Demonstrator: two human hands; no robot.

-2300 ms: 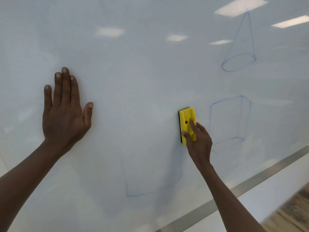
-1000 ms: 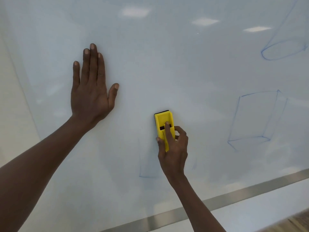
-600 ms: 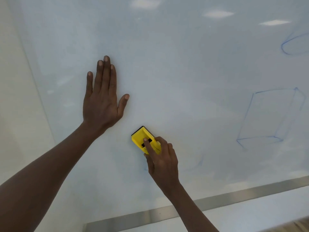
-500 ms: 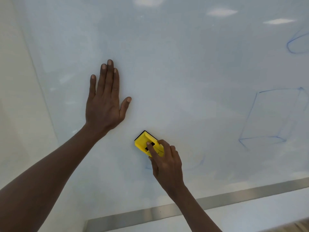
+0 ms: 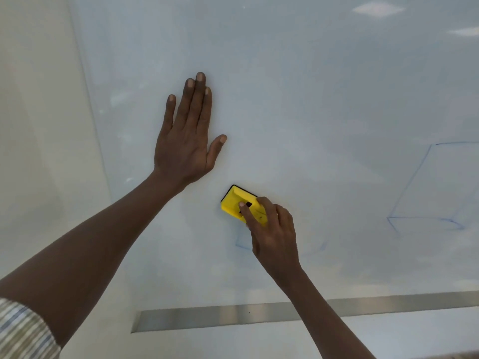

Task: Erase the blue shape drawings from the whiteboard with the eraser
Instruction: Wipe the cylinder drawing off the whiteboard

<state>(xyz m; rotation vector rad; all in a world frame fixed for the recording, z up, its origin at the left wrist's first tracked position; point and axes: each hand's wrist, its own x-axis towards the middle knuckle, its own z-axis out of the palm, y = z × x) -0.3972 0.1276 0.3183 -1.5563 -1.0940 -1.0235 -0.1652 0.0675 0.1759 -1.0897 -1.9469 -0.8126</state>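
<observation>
Whiteboard, right hand gripping yellow eraser against it

Wall: you see a plain cream wall to the left of the board and below it.
Trim: a brushed metal strip runs along beneath the board.
Light: you see ceiling light reflections glinting top right.

Cube drawing cut off at whiteboard right edge. Faint blue remnant partly hidden behind right hand. Eraser lower end covered by fingers.
</observation>
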